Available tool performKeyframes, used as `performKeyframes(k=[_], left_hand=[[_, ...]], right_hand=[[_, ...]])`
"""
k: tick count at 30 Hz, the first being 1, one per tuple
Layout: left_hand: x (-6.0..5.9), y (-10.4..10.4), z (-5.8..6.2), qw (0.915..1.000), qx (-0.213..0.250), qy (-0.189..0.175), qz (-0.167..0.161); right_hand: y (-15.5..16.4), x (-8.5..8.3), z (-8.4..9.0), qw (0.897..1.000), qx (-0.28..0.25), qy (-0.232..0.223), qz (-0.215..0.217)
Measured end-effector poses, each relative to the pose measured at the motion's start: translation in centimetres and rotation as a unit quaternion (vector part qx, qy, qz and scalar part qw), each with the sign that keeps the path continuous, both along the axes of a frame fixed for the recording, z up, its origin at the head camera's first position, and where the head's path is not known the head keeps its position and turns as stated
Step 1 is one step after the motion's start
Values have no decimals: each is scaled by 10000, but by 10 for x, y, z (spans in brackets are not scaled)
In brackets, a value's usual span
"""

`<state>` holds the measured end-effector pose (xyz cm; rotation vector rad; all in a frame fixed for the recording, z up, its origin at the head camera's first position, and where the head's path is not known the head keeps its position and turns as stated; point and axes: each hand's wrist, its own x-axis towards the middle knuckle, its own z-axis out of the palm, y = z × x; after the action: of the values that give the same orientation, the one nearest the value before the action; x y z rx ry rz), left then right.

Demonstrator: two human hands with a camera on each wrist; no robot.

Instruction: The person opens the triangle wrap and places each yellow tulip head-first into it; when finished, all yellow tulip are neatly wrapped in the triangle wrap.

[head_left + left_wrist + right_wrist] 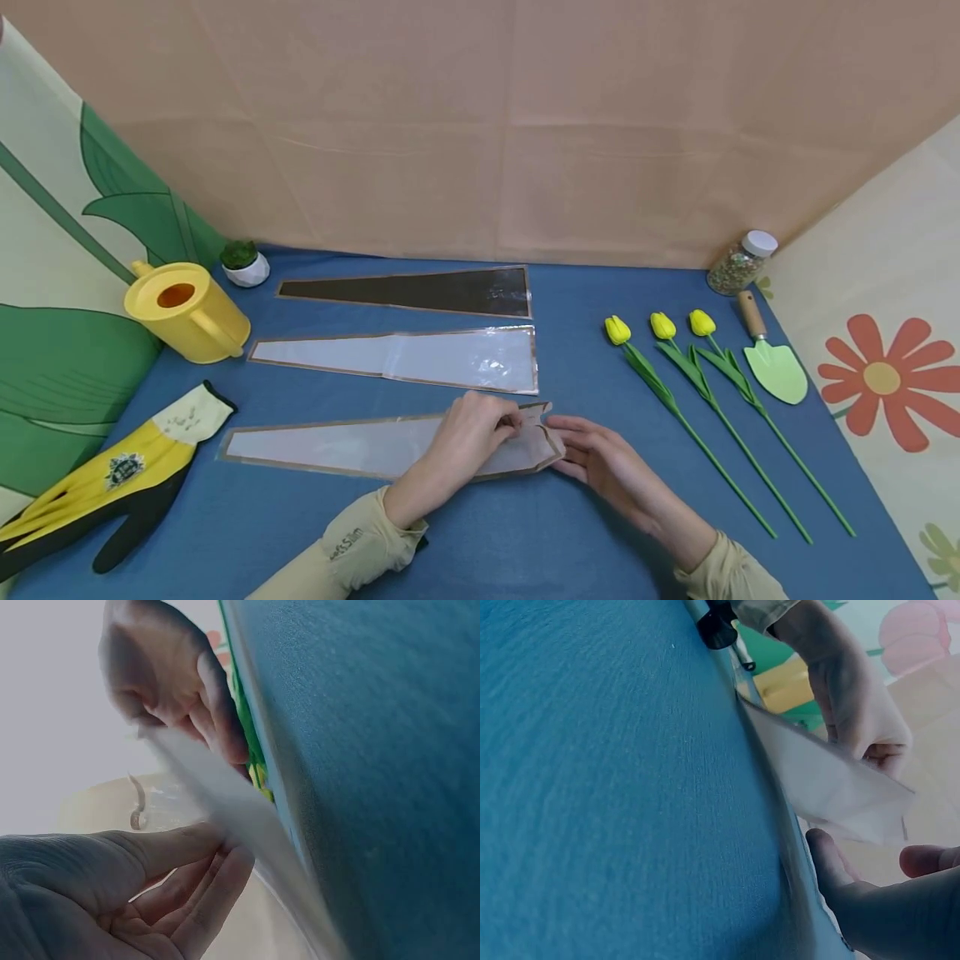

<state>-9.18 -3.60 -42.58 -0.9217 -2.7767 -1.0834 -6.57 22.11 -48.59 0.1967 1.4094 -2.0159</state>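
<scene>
A long tapered flower sleeve (322, 446), whitish with a brown border, lies nearest me, its wide end to the right and slightly lifted. Near that end, my left hand (476, 433) pinches the sleeve's film between thumb and fingers; the left wrist view shows this pinch on the pale film (225, 787). My right hand (611, 467) is at the wide opening, fingers extended and fingertips at its edge. From the right wrist, its thumb and finger look spread apart beside the raised sleeve (817, 780); whether they touch it I cannot tell.
Behind lie a white sleeve (450, 358) and a black sleeve (420, 292). Yellow tulips (705, 400), a green trowel (776, 371) and a jar (738, 265) are on the right. A watering can (202, 321), potted plant (246, 265) and glove (127, 475) occupy the left.
</scene>
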Motion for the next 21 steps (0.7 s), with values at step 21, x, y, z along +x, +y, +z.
performKeyframes(k=[21], left_hand=[[-4,-1,2,9999,-37,-129,11]], right_hand=[[25,6,74,8206,4397,3642,275]])
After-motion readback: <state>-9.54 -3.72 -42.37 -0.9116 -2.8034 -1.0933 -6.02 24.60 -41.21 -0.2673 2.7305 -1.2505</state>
